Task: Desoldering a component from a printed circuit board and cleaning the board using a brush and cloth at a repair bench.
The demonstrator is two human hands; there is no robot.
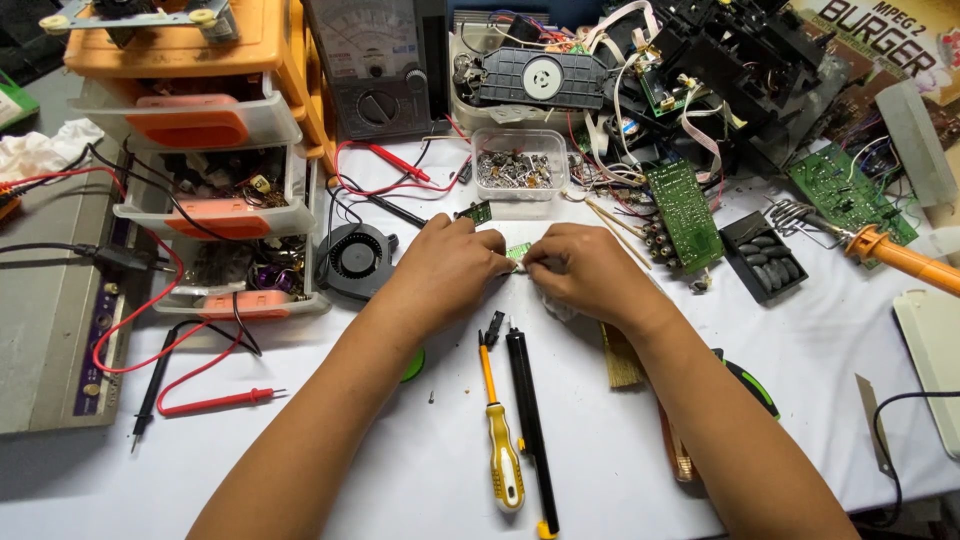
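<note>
I hold a small green piece of circuit board between both hands, above the white tabletop, just in front of the clear plastic tub of small metal parts. It looks light, thin and stiff, probably brittle at its edges and solder points, so I judge it best taken by the bare edges, with little force. My left hand is curled, fingertips pressed together on the board's left end. My right hand is closed likewise, pinching the right end. A yellow-handled screwdriver and a black pen-shaped tool lie near my wrists.
</note>
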